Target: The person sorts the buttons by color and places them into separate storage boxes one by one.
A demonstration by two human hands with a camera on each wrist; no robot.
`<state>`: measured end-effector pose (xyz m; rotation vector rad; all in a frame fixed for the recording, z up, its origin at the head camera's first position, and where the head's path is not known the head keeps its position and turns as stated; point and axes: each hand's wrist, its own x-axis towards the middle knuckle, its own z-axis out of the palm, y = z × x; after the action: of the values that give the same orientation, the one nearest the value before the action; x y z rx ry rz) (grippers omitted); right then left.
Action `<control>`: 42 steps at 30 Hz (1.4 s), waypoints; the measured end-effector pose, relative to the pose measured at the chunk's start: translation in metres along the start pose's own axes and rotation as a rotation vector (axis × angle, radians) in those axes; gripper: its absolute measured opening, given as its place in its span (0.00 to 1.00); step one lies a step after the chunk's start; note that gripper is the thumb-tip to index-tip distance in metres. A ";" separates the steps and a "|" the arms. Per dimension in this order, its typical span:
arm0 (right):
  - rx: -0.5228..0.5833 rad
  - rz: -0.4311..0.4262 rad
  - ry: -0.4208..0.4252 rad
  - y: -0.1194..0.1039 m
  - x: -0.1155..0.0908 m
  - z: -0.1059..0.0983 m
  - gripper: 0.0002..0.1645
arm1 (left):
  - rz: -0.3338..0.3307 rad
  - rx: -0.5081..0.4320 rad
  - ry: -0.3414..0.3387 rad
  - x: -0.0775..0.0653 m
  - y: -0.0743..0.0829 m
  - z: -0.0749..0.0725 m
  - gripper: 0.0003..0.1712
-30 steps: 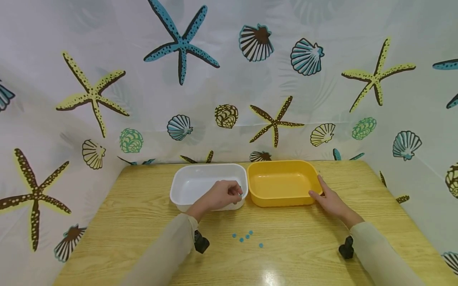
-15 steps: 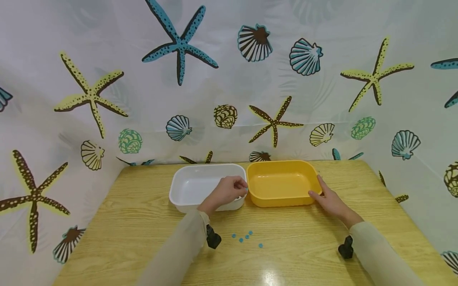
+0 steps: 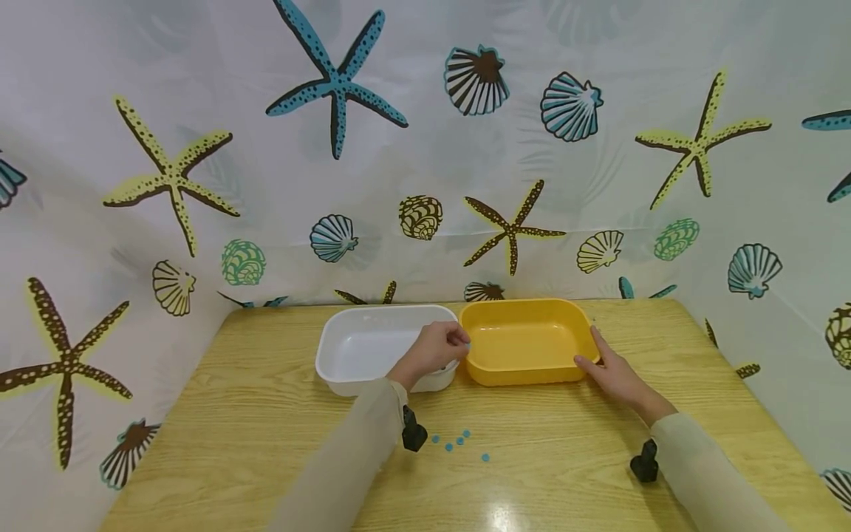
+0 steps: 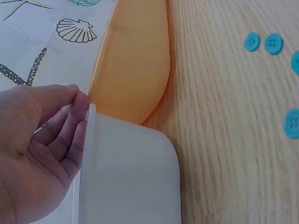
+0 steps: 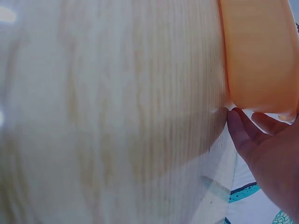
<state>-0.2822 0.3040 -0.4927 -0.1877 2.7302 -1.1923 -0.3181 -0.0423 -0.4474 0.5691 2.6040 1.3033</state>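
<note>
My left hand (image 3: 433, 348) reaches over the right end of the white tub (image 3: 355, 349), fingertips right at the yellow tub's near left rim. Thumb and fingers pinch a small blue button (image 3: 468, 346), of which only a sliver shows in the head view; the left wrist view hides it behind the fingertips. My right hand (image 3: 614, 373) rests against the right end of the yellow tub (image 3: 515, 375), thumb at the near corner and fingers stretched along the side. Several blue four-hole buttons (image 4: 274, 44) lie loose on the table in front of the tubs.
Both tubs stand side by side at the back of the wooden table (image 3: 266, 436). A white curtain (image 3: 412, 170) printed with starfish and shells closes off the back and both sides. Each wrist carries a black camera mount (image 3: 414, 432).
My left hand has moved right, from over the white tub to the yellow tub's left rim, with the button in its fingertips. The right hand and the loose buttons have stayed put.
</note>
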 end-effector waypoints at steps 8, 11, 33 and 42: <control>-0.001 -0.002 0.003 0.001 -0.001 0.000 0.51 | 0.017 0.020 0.025 0.009 0.011 0.006 0.03; -0.002 0.003 0.003 0.001 0.000 0.000 0.51 | 0.005 0.026 0.027 0.012 0.013 0.008 0.03; 0.010 0.020 -0.010 -0.006 -0.004 -0.002 0.51 | -0.054 0.012 0.057 0.025 0.013 0.015 0.02; 0.007 0.017 -0.007 -0.005 -0.002 -0.002 0.51 | -0.060 0.029 0.060 0.029 0.011 0.016 0.04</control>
<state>-0.2802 0.3021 -0.4878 -0.1667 2.7152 -1.1947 -0.3369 -0.0128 -0.4474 0.4592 2.6697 1.2859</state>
